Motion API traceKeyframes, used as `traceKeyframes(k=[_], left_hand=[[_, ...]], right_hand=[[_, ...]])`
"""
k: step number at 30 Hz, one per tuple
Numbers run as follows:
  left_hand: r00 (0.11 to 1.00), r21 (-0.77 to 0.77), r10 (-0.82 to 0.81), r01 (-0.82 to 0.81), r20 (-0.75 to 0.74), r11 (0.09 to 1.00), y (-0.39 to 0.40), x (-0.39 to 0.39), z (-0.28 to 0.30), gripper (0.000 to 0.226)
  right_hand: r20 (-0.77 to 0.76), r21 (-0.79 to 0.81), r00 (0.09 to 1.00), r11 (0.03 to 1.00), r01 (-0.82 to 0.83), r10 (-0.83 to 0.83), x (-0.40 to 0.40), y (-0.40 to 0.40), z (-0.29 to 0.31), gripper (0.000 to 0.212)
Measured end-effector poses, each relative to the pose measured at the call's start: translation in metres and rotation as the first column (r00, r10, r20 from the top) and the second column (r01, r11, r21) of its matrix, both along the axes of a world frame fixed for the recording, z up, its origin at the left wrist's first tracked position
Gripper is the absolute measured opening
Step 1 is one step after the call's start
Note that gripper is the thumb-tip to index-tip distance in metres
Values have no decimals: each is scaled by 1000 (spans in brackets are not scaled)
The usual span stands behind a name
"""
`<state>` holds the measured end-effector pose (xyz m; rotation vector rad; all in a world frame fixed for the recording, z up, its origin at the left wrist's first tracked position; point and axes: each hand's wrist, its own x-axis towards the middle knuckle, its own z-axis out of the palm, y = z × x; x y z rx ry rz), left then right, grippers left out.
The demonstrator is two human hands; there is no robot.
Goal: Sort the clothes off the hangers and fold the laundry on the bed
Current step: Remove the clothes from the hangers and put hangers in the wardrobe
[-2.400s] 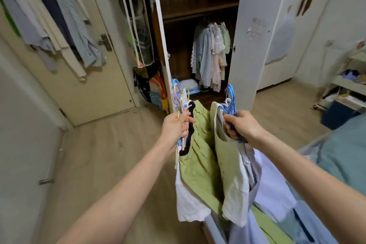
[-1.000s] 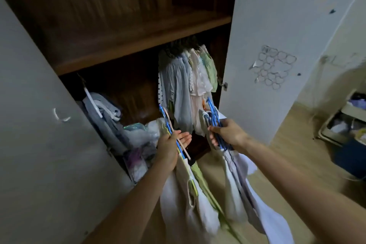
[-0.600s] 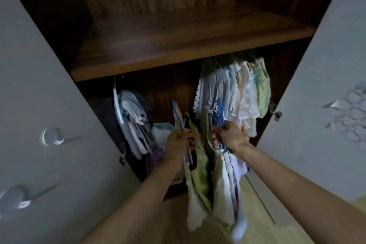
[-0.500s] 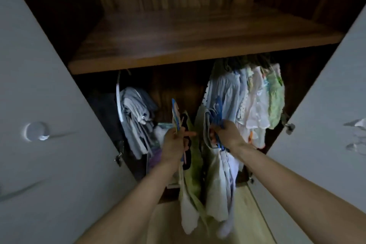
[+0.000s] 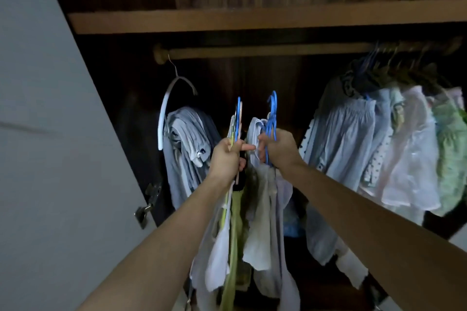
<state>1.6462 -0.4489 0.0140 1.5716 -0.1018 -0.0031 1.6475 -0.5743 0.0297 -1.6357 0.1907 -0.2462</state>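
- My left hand (image 5: 227, 156) is closed around a bunch of hangers (image 5: 237, 121), white and green garments (image 5: 227, 235) hanging from them below my wrist.
- My right hand (image 5: 276, 148), just beside it, grips blue hangers (image 5: 272, 113) carrying pale garments (image 5: 267, 222).
- Beyond, inside the wardrobe, I see the wooden rail (image 5: 278, 52) above both bunches.
- Hung clothes (image 5: 391, 139) crowd the rail's right end; a white hanger (image 5: 166, 108) with grey clothes hangs left.
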Motion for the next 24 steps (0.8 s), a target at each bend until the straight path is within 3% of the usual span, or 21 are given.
traceKeyframes(k=[8, 14, 18, 24], left_hand=[[976, -22, 51, -47, 211, 999, 2, 55, -2, 24], [945, 4, 58, -63, 321, 998, -7, 97, 27, 22], [939, -73, 75, -53, 336, 996, -26, 120, 51, 20], [941, -123, 60, -20, 334, 992, -32, 155, 59, 38]], right_hand=[[161, -55, 987, 998, -12, 21, 50, 1, -9, 15], [244, -20, 970, 1000, -14, 19, 73, -1, 9, 19], [295, 15, 956, 1000, 3, -8, 88, -6, 19, 19], [351, 12, 936, 1000, 10, -13, 105, -20, 27, 25]])
